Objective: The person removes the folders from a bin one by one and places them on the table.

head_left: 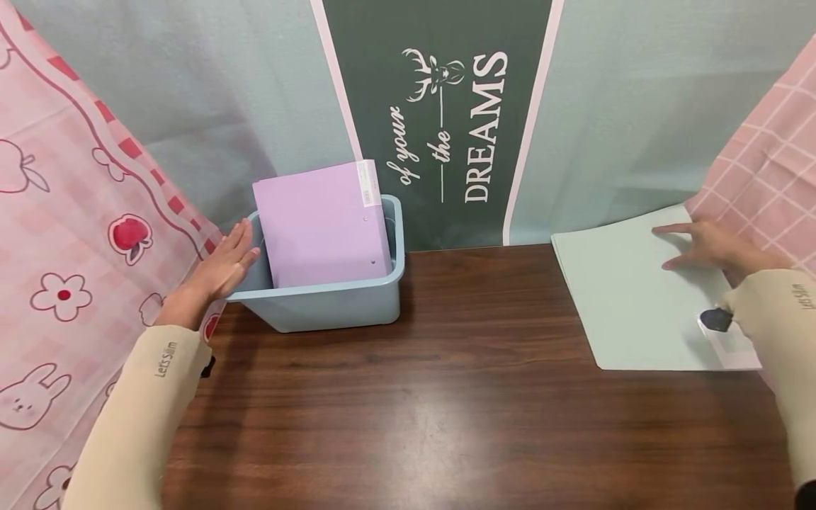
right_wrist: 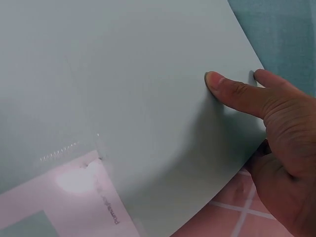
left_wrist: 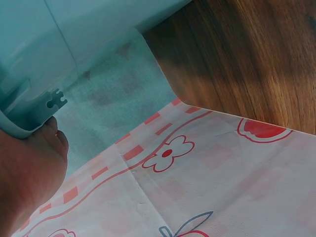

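A light blue plastic bin (head_left: 331, 308) stands on the table at the left, with a lilac folder (head_left: 319, 227) standing up in it. My left hand (head_left: 219, 265) rests at the bin's left rim, fingers extended; in the left wrist view the hand (left_wrist: 37, 168) shows beside the rim's notched edge. At the right lies a pale green folder (head_left: 631, 304), a clear label pocket (right_wrist: 98, 197) near its lower corner. My right hand (head_left: 707, 248) grips the folder's right edge. In the right wrist view its thumb (right_wrist: 237, 94) lies on the cover, and the lower fingers tuck under the edge.
The brown wooden table (head_left: 433, 425) runs between bin and folder. Behind hangs a blue-green cloth with a dark lettered panel (head_left: 440, 127). Pink printed cloth (head_left: 83, 248) drapes the left side, and pink checked cloth (head_left: 771, 156) the right.
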The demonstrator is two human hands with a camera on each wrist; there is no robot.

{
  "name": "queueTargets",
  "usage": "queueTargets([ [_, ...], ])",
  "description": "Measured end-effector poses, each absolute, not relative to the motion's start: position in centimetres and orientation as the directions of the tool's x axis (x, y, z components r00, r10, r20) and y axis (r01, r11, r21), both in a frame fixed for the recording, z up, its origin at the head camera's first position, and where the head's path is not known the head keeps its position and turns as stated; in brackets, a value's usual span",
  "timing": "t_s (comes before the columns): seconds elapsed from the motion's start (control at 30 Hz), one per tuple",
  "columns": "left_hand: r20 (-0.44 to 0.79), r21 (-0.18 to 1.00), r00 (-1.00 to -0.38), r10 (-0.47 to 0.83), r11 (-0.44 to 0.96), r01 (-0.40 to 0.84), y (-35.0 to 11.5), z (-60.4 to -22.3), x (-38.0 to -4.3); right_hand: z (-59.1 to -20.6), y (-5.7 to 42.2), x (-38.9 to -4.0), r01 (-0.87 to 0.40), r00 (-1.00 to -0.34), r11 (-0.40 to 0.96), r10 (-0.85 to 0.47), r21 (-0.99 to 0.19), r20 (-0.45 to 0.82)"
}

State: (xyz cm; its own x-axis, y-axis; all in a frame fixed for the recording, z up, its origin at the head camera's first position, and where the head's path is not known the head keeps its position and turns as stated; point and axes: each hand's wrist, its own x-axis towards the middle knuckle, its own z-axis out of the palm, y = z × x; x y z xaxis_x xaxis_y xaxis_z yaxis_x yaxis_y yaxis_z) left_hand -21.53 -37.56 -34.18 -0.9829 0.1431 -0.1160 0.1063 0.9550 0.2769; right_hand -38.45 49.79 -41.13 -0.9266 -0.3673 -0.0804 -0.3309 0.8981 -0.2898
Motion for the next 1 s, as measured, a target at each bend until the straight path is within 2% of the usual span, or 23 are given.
queueTargets([
  [0.5,-0.119,0.286,-0.982,0.149,0.952,0.110,-37.8,-34.1,-21.5,-43.2,50.1,-38.0,-0.276,-0.931,0.845,-0.353,-0.457,-0.089],
  [0.7,-0.125,0.286,-0.981,0.149,0.952,0.108,-37.8,-34.1,-21.7,-43.3,50.0,-37.7,-0.210,-0.932,0.834,-0.329,-0.511,-0.154],
  [0.87,-0.126,0.283,-0.981,0.146,0.953,0.106,-37.8,-34.2,-21.7,-43.3,50.0,-37.5,-0.188,-0.930,0.870,-0.306,-0.455,-0.202],
  [1.0,-0.126,0.281,-0.982,0.142,0.954,0.102,-37.9,-34.3,-21.6,-43.6,49.8,-37.5,-0.221,-0.934,0.891,-0.310,-0.396,-0.177],
])
